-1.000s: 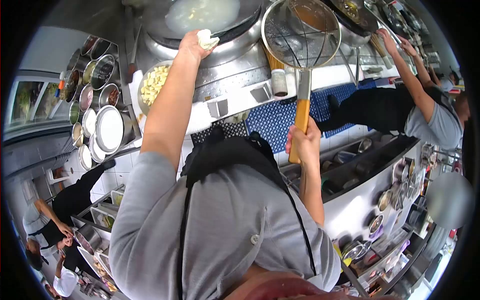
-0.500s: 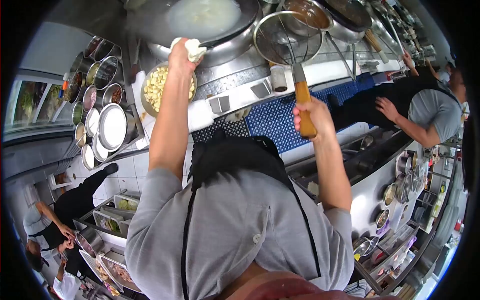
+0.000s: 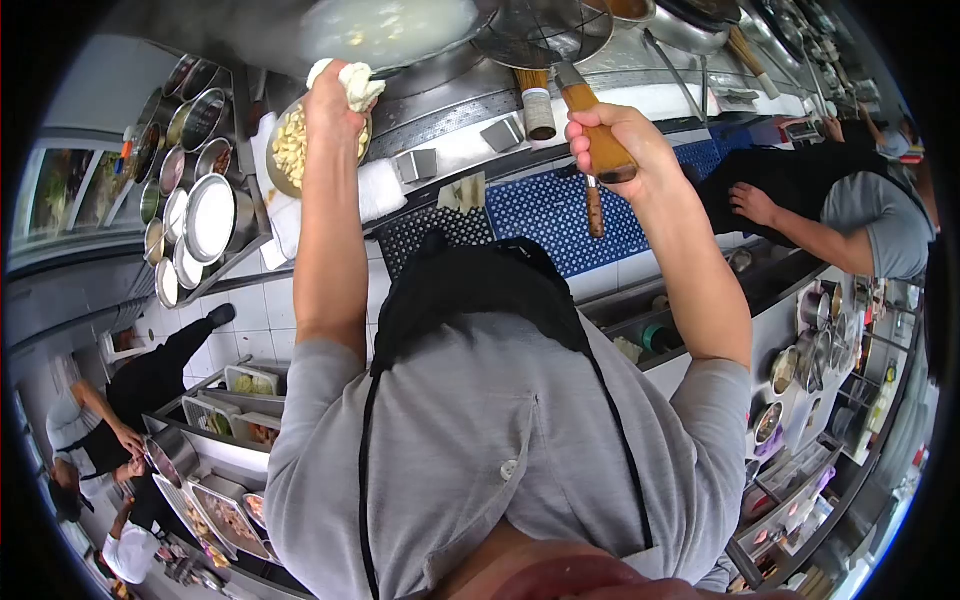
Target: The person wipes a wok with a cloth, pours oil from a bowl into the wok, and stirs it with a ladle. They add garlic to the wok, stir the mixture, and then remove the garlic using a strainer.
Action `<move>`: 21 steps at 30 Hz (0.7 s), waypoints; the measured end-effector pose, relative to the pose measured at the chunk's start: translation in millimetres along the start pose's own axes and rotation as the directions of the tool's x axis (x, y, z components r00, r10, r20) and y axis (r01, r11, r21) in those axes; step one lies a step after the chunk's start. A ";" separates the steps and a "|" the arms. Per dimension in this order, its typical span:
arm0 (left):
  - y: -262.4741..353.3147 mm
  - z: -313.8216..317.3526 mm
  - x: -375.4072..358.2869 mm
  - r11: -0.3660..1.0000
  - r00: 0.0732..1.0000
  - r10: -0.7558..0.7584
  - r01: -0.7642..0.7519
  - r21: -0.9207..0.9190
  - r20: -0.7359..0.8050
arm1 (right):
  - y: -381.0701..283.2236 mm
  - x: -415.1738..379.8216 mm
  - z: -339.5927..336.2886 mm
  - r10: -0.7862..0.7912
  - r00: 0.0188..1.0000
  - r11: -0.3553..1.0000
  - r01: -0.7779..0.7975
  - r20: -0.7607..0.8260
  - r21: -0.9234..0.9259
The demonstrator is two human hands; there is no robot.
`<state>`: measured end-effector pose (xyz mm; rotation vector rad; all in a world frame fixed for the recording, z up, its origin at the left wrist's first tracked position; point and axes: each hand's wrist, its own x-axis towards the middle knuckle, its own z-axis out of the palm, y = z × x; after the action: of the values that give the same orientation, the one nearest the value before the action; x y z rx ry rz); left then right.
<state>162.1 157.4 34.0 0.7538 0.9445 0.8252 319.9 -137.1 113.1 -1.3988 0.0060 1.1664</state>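
Note:
My left hand (image 3: 332,105) is closed around a bunched white cloth (image 3: 361,88) at the near rim of a dark wok (image 3: 432,62). Cloudy whitish liquid (image 3: 390,28) with pale bits fills the wok, and its far side is cut off by the view's edge. In my right hand (image 3: 630,145) is the wooden handle of a round wire strainer (image 3: 545,35). The strainer's mesh hangs beside the wok, to its right, over the stove. Partly behind my left forearm sits a bowl (image 3: 282,183) of pale yellow chunks (image 3: 292,150).
A bamboo brush (image 3: 538,112) lies near the counter edge, and a brown handle (image 3: 595,208) shows below my right hand. Metal tubs (image 3: 211,215) stand at the left. A co-worker (image 3: 870,210) stands at the right; other people are at lower left. Blue matting (image 3: 560,225) covers the floor.
My right hand and the strainer have moved up and slightly left, closer to the wok. My left hand and the wok appear further up and left, partly as the view shifts.

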 end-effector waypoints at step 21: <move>-3.5 37.8 -39.9 0.945 0.937 0.323 -0.312 0.103 -0.131 | -0.2 13.5 -20.0 -0.040 0.993 0.998 0.034 0.114 0.056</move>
<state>183.3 114.5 61.1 0.9417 1.0049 1.1433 338.8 -143.7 99.6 -1.2777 -0.0697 1.2063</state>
